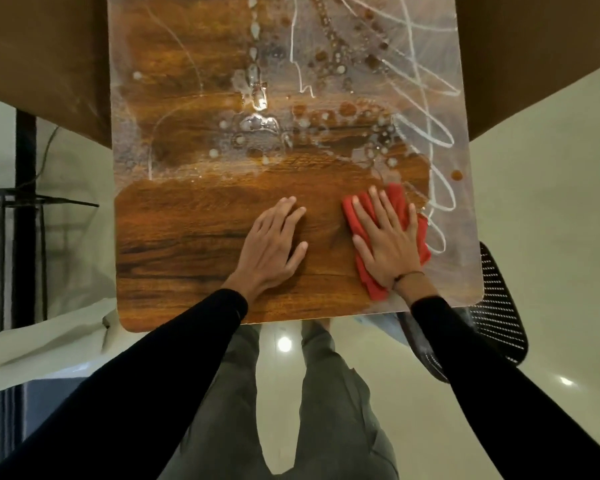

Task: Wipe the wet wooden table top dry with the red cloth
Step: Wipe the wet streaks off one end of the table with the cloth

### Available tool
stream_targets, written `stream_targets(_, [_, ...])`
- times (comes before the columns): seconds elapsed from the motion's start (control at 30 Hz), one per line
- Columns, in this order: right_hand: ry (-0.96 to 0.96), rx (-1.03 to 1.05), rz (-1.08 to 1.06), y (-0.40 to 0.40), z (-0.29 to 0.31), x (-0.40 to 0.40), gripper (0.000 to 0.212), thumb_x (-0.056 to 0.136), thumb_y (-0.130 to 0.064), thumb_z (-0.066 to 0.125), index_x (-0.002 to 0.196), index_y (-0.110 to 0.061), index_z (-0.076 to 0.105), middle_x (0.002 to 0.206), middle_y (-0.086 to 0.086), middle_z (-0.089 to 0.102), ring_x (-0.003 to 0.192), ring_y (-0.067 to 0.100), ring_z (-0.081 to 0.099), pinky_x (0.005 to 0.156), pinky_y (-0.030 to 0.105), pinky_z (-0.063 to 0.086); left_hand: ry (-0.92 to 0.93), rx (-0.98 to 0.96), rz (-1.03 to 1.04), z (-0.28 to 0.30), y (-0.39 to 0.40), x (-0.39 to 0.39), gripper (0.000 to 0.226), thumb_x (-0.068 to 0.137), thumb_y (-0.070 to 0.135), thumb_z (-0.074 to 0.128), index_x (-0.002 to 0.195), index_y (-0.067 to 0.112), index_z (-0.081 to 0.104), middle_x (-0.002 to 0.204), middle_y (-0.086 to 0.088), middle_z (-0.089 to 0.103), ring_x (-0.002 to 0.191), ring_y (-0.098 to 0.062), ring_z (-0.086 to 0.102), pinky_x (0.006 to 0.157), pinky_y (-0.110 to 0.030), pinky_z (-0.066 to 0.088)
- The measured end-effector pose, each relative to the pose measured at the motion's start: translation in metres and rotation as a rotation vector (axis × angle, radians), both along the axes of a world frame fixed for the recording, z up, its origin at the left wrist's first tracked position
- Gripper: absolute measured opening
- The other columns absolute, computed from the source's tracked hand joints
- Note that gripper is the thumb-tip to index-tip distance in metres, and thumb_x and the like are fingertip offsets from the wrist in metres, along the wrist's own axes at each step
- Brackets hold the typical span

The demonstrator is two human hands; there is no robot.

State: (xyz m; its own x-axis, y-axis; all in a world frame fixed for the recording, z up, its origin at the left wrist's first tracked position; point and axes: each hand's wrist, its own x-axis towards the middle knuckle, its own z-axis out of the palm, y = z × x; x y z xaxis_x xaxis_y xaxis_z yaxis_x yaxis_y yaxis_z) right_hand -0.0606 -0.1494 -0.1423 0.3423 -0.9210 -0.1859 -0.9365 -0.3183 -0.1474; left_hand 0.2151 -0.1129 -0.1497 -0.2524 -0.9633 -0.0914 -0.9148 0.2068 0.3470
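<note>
Head view shows right hand (388, 244) pressing flat on red cloth (364, 271) to blot the wooden table top (187, 237), left hand (274, 244) bracing open-palmed just beside, wet streaks (426, 133) beyond its fingertips.

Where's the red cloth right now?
In the head view the red cloth lies flat on the table top near its near-right corner, pressed under the right hand, with the left hand beside it on bare wood.

Dim warm light; ceiling lamps glare off the glossy pale floor (284, 344); wide-angle bending at edges, slight softness.
</note>
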Motion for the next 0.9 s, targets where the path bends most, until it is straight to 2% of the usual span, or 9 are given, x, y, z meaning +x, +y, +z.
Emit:
stream_targets(0.1, [-0.070,-0.016,-0.042,-0.010,-0.003,0.028,0.068,0.114,-0.044,0.031,0.177,-0.028,0.012,0.185,0.005,0.004,0.172,0.024,0.004,0.136,0.060,0.006,-0.012,-0.013,0.002,-0.005,-0.009,-0.015,0.064,0.110,0.044,0.047,0.166,0.014,0.038,0.175,-0.014,0.033,0.164,-0.030,0.031,0.135,-0.048,0.024])
stream_targets(0.27, [-0.030,0.050,0.370,0.075,-0.004,-0.006,0.066,0.117,-0.041,0.033,0.178,-0.028,0.010,0.185,0.005,0.004,0.172,0.025,0.005,0.139,0.055,0.008,-0.006,-0.018,0.016,-0.002,-0.009,-0.015,0.061,0.109,0.035,0.047,0.166,0.014,0.040,0.176,-0.013,0.033,0.164,-0.030,0.032,0.135,-0.047,0.024])
stream_targets(0.33, [-0.021,0.040,0.306,0.075,0.000,-0.046,0.067,0.116,-0.040,0.033,0.177,-0.031,0.008,0.186,0.003,0.004,0.172,0.024,0.005,0.137,0.059,0.015,-0.006,-0.011,0.007,-0.001,-0.010,-0.018,0.061,0.110,0.036,0.046,0.166,0.014,0.039,0.176,-0.013,0.033,0.164,-0.030,0.032,0.135,-0.048,0.025])
stream_targets(0.4, [-0.036,0.010,0.067,0.052,0.000,-0.060,0.070,0.113,-0.037,0.035,0.177,-0.034,0.009,0.185,0.001,0.008,0.171,0.022,0.008,0.134,0.061,0.019,-0.014,-0.003,0.010,-0.003,-0.008,-0.017,0.061,0.110,0.037,0.046,0.166,0.015,0.038,0.176,-0.012,0.032,0.164,-0.030,0.031,0.135,-0.048,0.023])
stream_targets(0.53, [-0.077,-0.051,-0.360,0.027,-0.004,0.006,0.070,0.112,-0.036,0.035,0.177,-0.027,0.011,0.185,0.006,0.007,0.172,0.025,0.007,0.137,0.059,0.012,0.026,0.019,0.007,-0.002,-0.008,-0.011,0.058,0.111,0.029,0.047,0.167,0.016,0.039,0.177,-0.010,0.032,0.166,-0.028,0.028,0.136,-0.042,0.015])
stream_targets(0.67, [-0.114,0.014,-0.144,0.113,-0.013,0.086,0.076,0.110,-0.040,0.040,0.178,-0.024,0.010,0.185,0.008,0.000,0.172,0.026,-0.001,0.138,0.056,0.002,0.093,0.006,0.030,0.001,-0.009,-0.010,0.055,0.111,0.018,0.046,0.165,0.016,0.044,0.176,-0.008,0.035,0.165,-0.025,0.028,0.136,-0.037,0.014])
stream_targets(0.77, [-0.112,0.038,0.099,0.160,-0.021,0.080,0.083,0.108,-0.034,0.052,0.178,-0.024,0.008,0.185,0.008,-0.002,0.172,0.026,0.001,0.138,0.055,0.001,0.078,-0.003,0.038,0.002,-0.008,-0.014,0.053,0.113,0.020,0.046,0.165,0.017,0.045,0.176,-0.008,0.035,0.165,-0.026,0.030,0.135,-0.039,0.018])
stream_targets(0.83, [-0.113,0.009,0.057,0.153,-0.025,0.047,0.084,0.107,-0.029,0.053,0.178,-0.027,0.008,0.185,0.006,0.000,0.172,0.024,0.002,0.138,0.054,0.001,0.053,-0.017,0.028,-0.001,-0.008,-0.014,0.053,0.114,0.027,0.045,0.166,0.018,0.042,0.176,-0.008,0.033,0.165,-0.027,0.028,0.135,-0.042,0.019])
stream_targets(0.9, [-0.072,-0.029,-0.156,0.133,-0.018,0.011,0.081,0.108,-0.029,0.047,0.178,-0.028,0.005,0.186,0.004,-0.001,0.172,0.022,0.000,0.138,0.054,0.005,0.028,-0.008,0.018,-0.002,-0.006,-0.013,0.055,0.115,0.035,0.045,0.167,0.019,0.039,0.177,-0.007,0.030,0.165,-0.028,0.027,0.135,-0.045,0.019])
